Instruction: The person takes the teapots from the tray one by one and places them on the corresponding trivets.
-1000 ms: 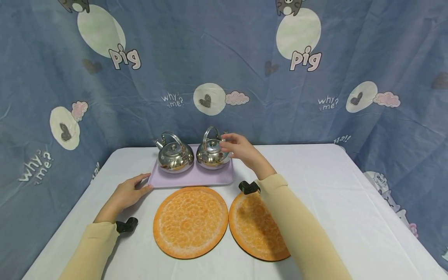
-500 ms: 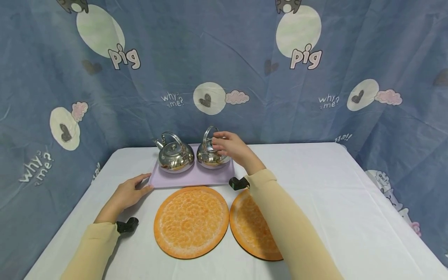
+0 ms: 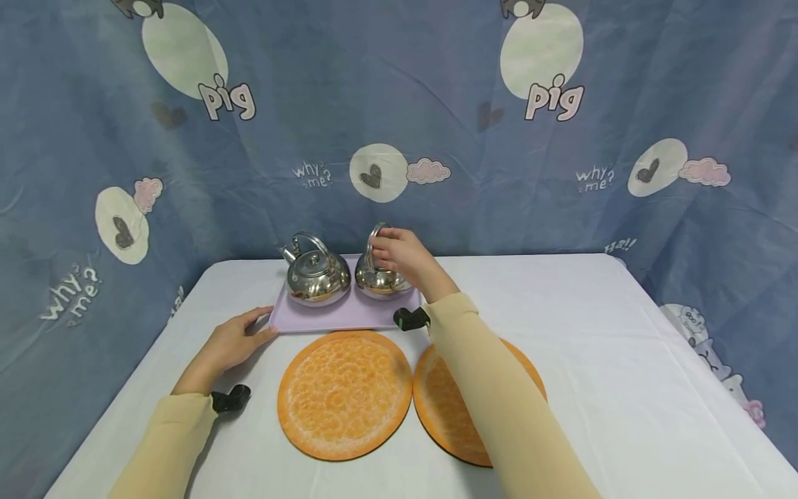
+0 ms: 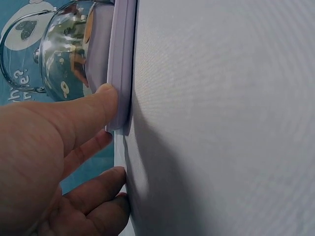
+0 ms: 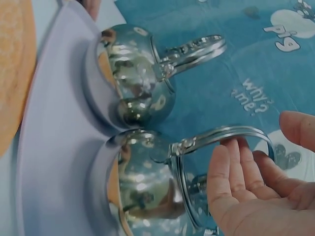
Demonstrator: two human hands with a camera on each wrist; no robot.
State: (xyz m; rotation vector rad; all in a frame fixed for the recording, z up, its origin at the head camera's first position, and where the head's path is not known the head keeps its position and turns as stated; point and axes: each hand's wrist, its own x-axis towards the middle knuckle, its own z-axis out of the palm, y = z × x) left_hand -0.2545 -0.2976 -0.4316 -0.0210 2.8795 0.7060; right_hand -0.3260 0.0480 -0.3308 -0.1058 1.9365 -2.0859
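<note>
Two shiny steel kettles stand on a lilac tray [image 3: 337, 319] at the back of the table. My right hand [image 3: 410, 260] is at the right kettle [image 3: 377, 283]; in the right wrist view its fingers [image 5: 239, 169] reach into the loop of the arched handle [image 5: 226, 132], while the thumb stays apart. The left kettle [image 3: 316, 281] sits beside it, its spout toward the left. My left hand [image 3: 233, 341] rests at the tray's front left corner. In the left wrist view its thumb [image 4: 101, 101] touches the rim, and the other fingers are extended.
Two round orange mats, the left mat [image 3: 343, 395] and the right mat [image 3: 439, 409], lie in front of the tray on the white tablecloth [image 3: 598, 360]. My right forearm covers part of the right mat. A blue printed curtain [image 3: 399, 97] hangs behind the table.
My right hand has moved left, from beside the right kettle to over its lid and into its handle. The left hand stays at the tray corner.
</note>
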